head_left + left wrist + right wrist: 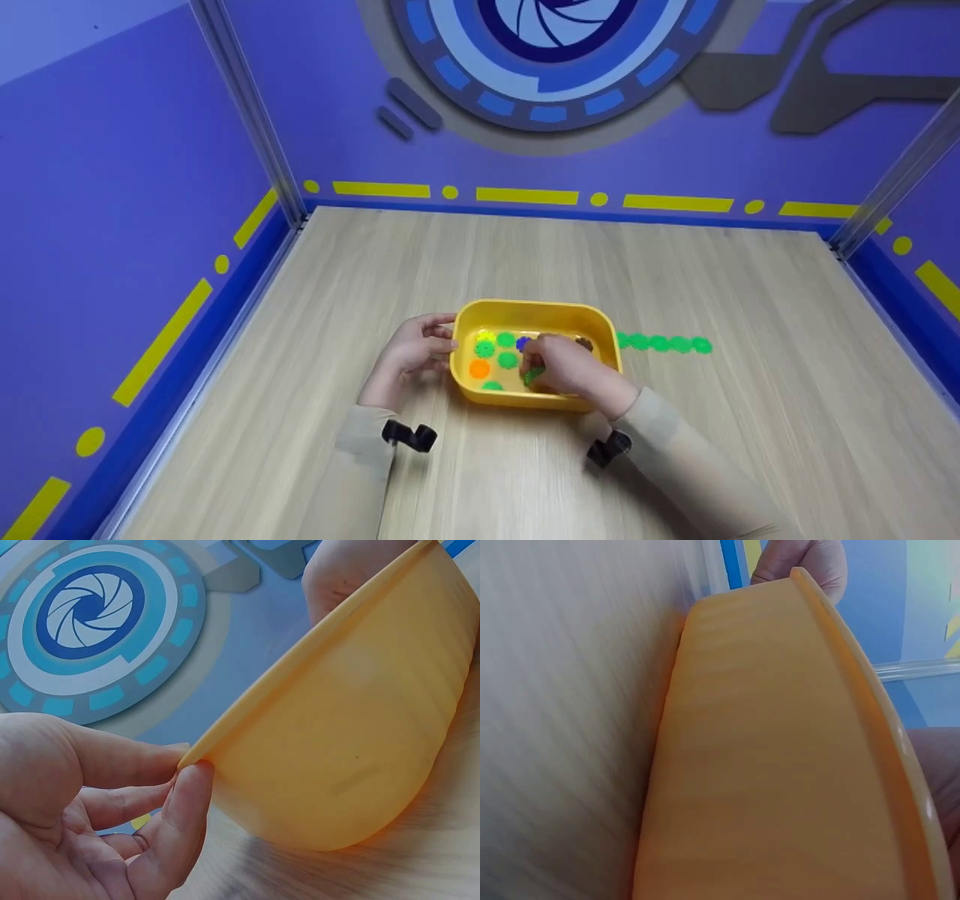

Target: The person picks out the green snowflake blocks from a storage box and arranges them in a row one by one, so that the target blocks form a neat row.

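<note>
A yellow plastic bin (540, 401) rests on the table, with notched plastic discs lying in it. My left hand (411, 346) is at its left end, where thumb and fingertips pinch the rim (247, 706), as the left wrist view shows. Reaching over the near wall, my right hand (564, 365) is down inside the bin. Its curled fingers pinch a tilted green notched disc (533, 376). Around it lie more green discs (508, 361), an orange disc (479, 368), a yellow one (486, 336), a blue one (523, 343) and brown ones (583, 344). In the right wrist view the bin wall (765, 750) hides the right fingers.
A straight row of green notched discs (659, 343) lies on the wooden table (750, 420) just right of the bin. Blue printed panels (322, 112) with metal corner posts (251, 105) enclose the table at the back and sides.
</note>
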Demonstrator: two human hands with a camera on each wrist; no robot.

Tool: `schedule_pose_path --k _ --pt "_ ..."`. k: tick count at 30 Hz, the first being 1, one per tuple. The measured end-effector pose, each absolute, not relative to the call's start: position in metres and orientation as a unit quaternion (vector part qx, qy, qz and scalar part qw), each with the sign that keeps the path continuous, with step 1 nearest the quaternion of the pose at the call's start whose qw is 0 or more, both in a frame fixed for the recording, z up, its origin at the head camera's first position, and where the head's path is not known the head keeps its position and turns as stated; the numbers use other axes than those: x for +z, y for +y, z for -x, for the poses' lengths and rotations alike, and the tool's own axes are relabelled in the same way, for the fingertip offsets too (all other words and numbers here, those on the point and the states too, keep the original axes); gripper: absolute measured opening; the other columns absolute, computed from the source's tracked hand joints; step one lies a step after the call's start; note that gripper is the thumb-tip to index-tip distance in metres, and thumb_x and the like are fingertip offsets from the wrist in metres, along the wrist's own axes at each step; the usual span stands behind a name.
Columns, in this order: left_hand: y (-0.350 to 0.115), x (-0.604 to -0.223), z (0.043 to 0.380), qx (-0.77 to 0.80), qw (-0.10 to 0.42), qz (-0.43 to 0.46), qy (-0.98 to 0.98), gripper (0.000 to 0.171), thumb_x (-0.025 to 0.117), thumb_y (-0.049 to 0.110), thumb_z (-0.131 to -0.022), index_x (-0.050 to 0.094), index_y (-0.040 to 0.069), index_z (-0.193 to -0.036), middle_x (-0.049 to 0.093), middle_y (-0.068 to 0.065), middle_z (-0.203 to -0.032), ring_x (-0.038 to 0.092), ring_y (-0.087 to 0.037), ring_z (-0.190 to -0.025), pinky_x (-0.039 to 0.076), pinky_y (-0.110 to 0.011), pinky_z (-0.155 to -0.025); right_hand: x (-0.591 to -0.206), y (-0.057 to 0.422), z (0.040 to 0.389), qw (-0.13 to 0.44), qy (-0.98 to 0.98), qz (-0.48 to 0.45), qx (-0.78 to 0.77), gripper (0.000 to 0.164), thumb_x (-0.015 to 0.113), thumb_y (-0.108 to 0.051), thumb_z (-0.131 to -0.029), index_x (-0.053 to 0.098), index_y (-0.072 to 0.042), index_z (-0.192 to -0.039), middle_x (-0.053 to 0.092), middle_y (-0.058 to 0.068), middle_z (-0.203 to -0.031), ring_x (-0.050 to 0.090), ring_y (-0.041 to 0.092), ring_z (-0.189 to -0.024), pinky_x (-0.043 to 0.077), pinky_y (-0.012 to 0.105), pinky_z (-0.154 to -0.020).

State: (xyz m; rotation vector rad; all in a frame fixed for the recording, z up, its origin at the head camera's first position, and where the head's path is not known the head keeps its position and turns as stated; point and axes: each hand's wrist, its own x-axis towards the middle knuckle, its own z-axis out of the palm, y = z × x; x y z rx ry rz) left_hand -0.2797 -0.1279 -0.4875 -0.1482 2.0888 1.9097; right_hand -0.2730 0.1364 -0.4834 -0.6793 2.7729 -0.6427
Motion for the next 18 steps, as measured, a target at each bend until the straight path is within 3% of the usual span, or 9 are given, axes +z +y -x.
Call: schedule_pose_path --k 5,11,15,18 --pt "-0.128 -0.488 0.28 0.668 0.152 0.048 0.727 0.057 0.069 -0.009 -0.089 0.058 0.005 -0.144 0.06 -0.008 -0.105 0.062 -0.016 -0.073 0.06 -0.027 -0.062 -0.477 0.147 0.27 0.101 0.939 0.23 -0.236 0.015 0.082 -0.008 -0.086 0.073 -0.02 -0.085 0.066 -0.005 -0.082 0.056 0.016 -0.079 0.055 0.035 -0.082" --pt "-0.127 -0.488 0.28 0.663 0.15 0.051 0.732 0.057 0.069 -0.008 -0.089 0.058 0.005 -0.144 0.06 -0.008 -0.105 0.061 -0.016 -0.074 0.06 -0.03 -0.066 -0.467 0.169 0.272 0.066 0.919 0.242 -0.305 0.013 0.081 -0.003 -0.085 0.075 -0.011 -0.092 0.07 0.001 -0.084 0.059 0.013 -0.076 0.055 0.029 -0.073" --pt "-0.126 -0.488 0.28 0.66 0.15 0.059 0.734 0.056 0.069 -0.007 -0.09 0.059 0.006 -0.143 0.06 -0.009 -0.106 0.061 -0.016 -0.075 0.061 -0.031 -0.067 -0.46 0.182 0.272 0.079 0.91 0.209 -0.35 0.013 0.08 -0.005 -0.086 0.076 -0.009 -0.097 0.07 0.003 -0.085 0.063 0.013 -0.073 0.055 0.025 -0.069" --pt "-0.127 -0.488 0.281 0.658 0.152 0.065 0.735 0.056 0.069 -0.007 -0.09 0.059 0.007 -0.143 0.06 -0.009 -0.108 0.062 -0.016 -0.075 0.063 -0.031 -0.068 -0.458 0.191 0.272 0.092 0.903 0.181 -0.378 0.013 0.079 -0.004 -0.088 0.076 -0.006 -0.1 0.072 0.006 -0.087 0.067 0.017 -0.072 0.06 0.031 -0.068"
